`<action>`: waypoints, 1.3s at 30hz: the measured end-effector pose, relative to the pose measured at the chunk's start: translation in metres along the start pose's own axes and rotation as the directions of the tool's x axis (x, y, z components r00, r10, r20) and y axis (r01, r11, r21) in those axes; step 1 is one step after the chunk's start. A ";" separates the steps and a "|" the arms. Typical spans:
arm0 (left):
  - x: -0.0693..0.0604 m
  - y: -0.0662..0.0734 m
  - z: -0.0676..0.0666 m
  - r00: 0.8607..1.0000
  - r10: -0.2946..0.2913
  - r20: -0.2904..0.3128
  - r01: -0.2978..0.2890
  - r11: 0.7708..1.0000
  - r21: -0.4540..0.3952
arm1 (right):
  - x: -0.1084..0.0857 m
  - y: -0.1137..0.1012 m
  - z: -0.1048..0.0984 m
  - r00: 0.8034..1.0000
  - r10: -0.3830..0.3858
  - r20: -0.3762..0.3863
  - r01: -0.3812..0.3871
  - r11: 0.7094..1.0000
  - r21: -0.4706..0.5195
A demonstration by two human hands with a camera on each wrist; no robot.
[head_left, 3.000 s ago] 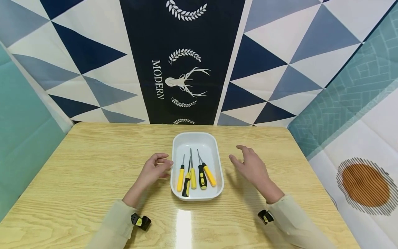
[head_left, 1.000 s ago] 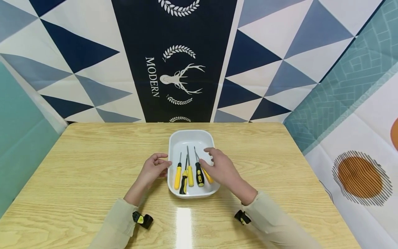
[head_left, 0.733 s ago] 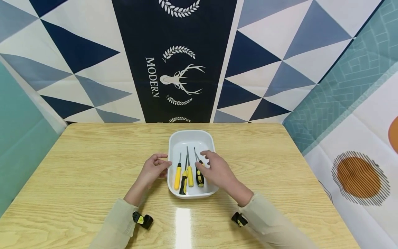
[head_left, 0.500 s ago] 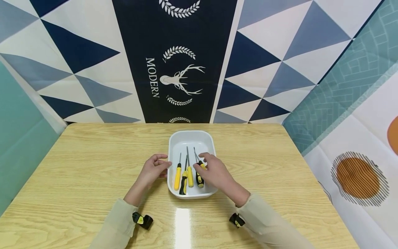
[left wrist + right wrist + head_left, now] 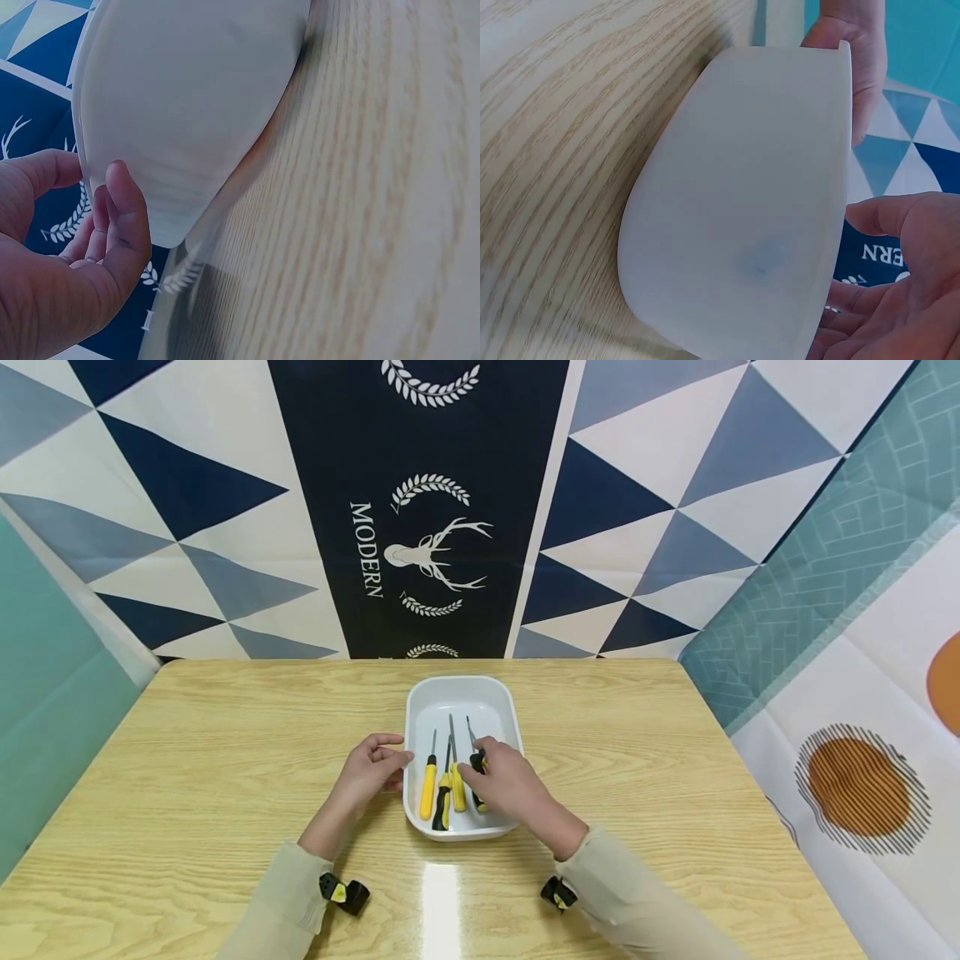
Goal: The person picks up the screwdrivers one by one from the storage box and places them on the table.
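- My right hand [image 5: 510, 782] covers part of one black-and-yellow screwdriver [image 5: 479, 803]; whether I grip it, I cannot tell.
- In the right wrist view, the white tray [image 5: 727, 180] hides its inside.
- The head view cuts both my sleeves [image 5: 281, 902] at the bottom.

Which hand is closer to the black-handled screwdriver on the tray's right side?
Right. The right hand is over the black-handled screwdriver, partly hiding it. The left hand is farther, at the left rim of the tray.
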State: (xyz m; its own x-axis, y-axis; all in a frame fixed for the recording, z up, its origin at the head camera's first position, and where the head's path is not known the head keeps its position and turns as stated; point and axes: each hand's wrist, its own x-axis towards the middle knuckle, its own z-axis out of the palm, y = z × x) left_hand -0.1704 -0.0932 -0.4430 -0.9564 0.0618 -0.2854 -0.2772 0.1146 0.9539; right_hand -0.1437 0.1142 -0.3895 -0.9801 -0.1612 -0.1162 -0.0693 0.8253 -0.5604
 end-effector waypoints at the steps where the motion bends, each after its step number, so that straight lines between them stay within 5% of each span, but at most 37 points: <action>1: 0.000 0.000 0.000 1.000 0.000 0.000 0.000 1.000 0.000 | 0.000 0.000 0.000 1.000 0.001 0.002 -0.001 1.000 -0.002; 39: -0.001 -0.003 -0.002 0.999 0.014 0.031 -0.012 0.999 -0.047 | 0.013 -0.006 0.012 0.967 0.216 0.132 -0.201 0.972 -0.118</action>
State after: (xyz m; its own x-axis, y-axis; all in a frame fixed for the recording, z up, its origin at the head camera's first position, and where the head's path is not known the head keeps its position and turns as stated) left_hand -0.1694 -0.0955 -0.4451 -0.9568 0.0942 -0.2750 -0.2694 0.0675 0.9607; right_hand -0.1539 0.1005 -0.3978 -0.9385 -0.0490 -0.3418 0.1079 0.8987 -0.4251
